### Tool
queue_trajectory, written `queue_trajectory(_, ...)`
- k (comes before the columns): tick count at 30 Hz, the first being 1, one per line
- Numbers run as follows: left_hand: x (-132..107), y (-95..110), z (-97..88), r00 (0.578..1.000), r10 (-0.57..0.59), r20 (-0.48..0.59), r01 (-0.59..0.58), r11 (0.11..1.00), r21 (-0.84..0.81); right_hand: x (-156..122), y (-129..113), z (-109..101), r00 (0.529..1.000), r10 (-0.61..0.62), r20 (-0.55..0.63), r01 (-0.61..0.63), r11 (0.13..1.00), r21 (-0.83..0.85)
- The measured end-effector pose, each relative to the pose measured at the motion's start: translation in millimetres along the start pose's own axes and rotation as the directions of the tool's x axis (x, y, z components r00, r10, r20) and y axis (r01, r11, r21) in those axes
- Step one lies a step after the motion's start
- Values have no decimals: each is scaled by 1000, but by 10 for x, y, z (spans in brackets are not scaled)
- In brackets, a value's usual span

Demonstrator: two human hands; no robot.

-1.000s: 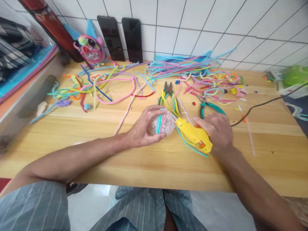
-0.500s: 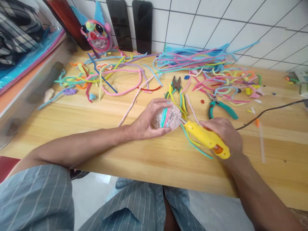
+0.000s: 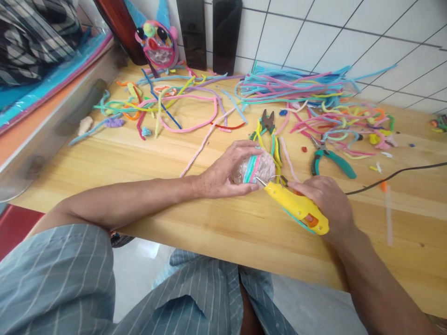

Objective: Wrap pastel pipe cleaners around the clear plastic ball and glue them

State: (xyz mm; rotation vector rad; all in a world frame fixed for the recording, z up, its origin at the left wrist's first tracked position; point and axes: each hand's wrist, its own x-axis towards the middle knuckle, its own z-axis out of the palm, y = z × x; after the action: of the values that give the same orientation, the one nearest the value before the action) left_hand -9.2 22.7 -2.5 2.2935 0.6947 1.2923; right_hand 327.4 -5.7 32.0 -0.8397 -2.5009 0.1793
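Observation:
My left hand (image 3: 228, 171) is closed around a clear, rounded plastic piece (image 3: 266, 168) banded with green and pink pipe cleaner and covered in pale pink at its right end. In my right hand (image 3: 326, 200) is a yellow hot glue gun (image 3: 296, 207), its metal nozzle at the lower edge of the pink part. Whether the tip touches it I cannot tell. Just behind the piece lie pliers with green and yellow handles (image 3: 268, 122), partly hidden by yellow pipe cleaners. Teal-handled pliers (image 3: 335, 163) rest beyond my right hand.
A bundle of pipe cleaners (image 3: 293, 86) lies along the tiled wall, with loose ones on both sides. A decorated figure (image 3: 160, 49) and two dark phones (image 3: 226, 37) stand at the back. A black cord (image 3: 394, 177) and a clear glue stick (image 3: 389, 216) are at right.
The glue gun's nozzle has moved from the pink end down and left to the lower edge near the stripes. The view has shifted, so the table's things appear further right.

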Motion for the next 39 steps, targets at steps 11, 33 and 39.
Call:
queue_trajectory(11, 15, -8, 16, 998, 57, -16, -57, 998, 18, 170, -170, -189, 972, -208, -108, 187, 965, -182)
queue_trajectory(33, 12, -26, 20, 998, 69, 0, -69, 998, 0, 218, -228, -289, 968, -248, -40, 234, 949, -213)
queue_trajectory(39, 8, -23, 17, 998, 61, 6, -61, 998, -2, 217, -250, -298, 975, -216, -51, 197, 948, -251)
